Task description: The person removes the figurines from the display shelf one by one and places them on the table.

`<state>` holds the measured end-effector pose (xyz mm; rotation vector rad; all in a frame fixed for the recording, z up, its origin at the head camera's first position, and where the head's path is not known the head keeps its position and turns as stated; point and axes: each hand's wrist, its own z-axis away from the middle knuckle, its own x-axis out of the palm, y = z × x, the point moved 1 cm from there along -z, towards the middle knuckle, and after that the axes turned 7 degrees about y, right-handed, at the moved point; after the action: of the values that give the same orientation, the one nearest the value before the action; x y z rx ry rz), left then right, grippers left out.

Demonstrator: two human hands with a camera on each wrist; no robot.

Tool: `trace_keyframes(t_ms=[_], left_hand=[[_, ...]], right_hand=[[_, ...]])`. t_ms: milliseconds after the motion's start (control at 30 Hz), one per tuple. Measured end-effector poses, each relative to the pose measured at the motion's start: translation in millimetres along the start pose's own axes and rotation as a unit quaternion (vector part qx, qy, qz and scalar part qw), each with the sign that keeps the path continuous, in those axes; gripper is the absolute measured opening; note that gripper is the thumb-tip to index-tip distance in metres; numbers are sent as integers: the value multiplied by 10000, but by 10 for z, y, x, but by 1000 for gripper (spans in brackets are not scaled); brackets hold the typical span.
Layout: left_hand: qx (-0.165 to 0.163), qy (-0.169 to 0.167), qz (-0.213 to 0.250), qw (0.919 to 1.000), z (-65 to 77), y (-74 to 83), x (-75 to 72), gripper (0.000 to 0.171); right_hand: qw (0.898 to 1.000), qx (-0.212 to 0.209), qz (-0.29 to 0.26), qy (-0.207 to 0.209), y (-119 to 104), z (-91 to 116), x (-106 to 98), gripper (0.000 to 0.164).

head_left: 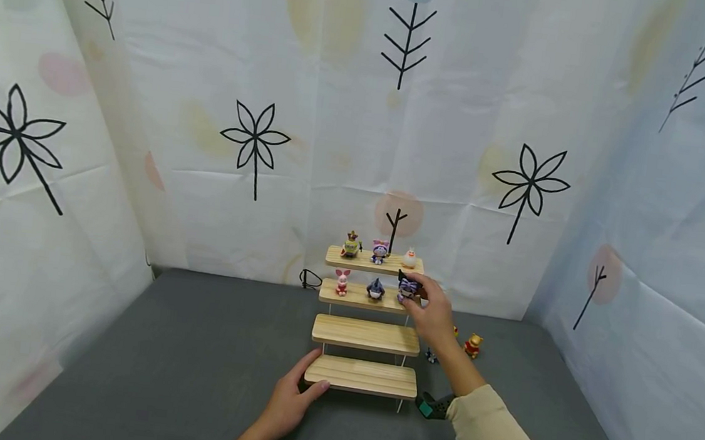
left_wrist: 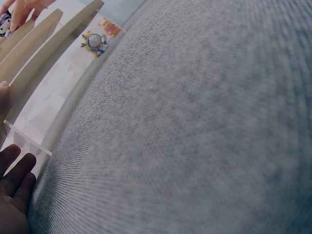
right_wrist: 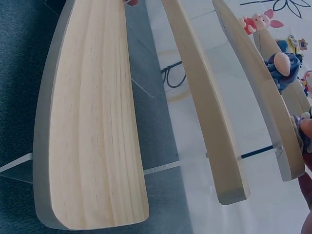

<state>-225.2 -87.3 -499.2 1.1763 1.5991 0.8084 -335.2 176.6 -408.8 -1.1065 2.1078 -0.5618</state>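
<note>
A tiered wooden display stand (head_left: 362,376) rises in several steps on the grey table. My left hand (head_left: 286,405) holds the left end of its lowest step, thumb at the front edge and a fingertip at the back edge. On the second step from the top, my right hand (head_left: 435,320) pinches a purple-and-black figurine (head_left: 407,289) at the right end. Beside it stand a blue donkey figurine (right_wrist: 284,68) and a pink piglet figurine (head_left: 342,283). The top step carries a crowned yellow figurine (head_left: 350,246), a purple-and-pink one (head_left: 379,251) and a white one (head_left: 409,258).
Right of the stand, partly behind my right forearm, are a yellow bear figurine (head_left: 472,345), a goggled yellow figurine (left_wrist: 93,43) and a small dark figurine (head_left: 431,356). A black-and-teal object (head_left: 434,406) lies nearer. Thin black loops (head_left: 310,279) lie behind left, before the patterned cloth (head_left: 361,142).
</note>
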Motion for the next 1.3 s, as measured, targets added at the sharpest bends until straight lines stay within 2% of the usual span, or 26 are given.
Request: trace_keyframes(t_ms=[267, 533, 600, 867, 1067, 1300], left_hand=[[-29, 18, 5, 10000, 6, 21, 0, 59], [-73, -9, -42, 10000, -9, -2, 3, 59], [-63, -16, -6, 10000, -22, -51, 19, 59], [1, 62, -74, 10000, -92, -411, 107, 62], [-33, 82, 25, 10000, -95, -463, 111, 64], [-56, 56, 34, 10000, -93, -450, 110, 64]], right_hand=[[9999, 124, 44, 111, -26, 14, -53, 46], [9994, -7, -30, 332, -8, 26, -156, 44], [9991, -93, -53, 406, 10, 24, -186, 45], [9975, -309, 195, 598, 54, 42, -319, 47], [9962, -355, 342, 713, 123, 62, -406, 46], [9965, -76, 357, 751, 249, 165, -512, 45]])
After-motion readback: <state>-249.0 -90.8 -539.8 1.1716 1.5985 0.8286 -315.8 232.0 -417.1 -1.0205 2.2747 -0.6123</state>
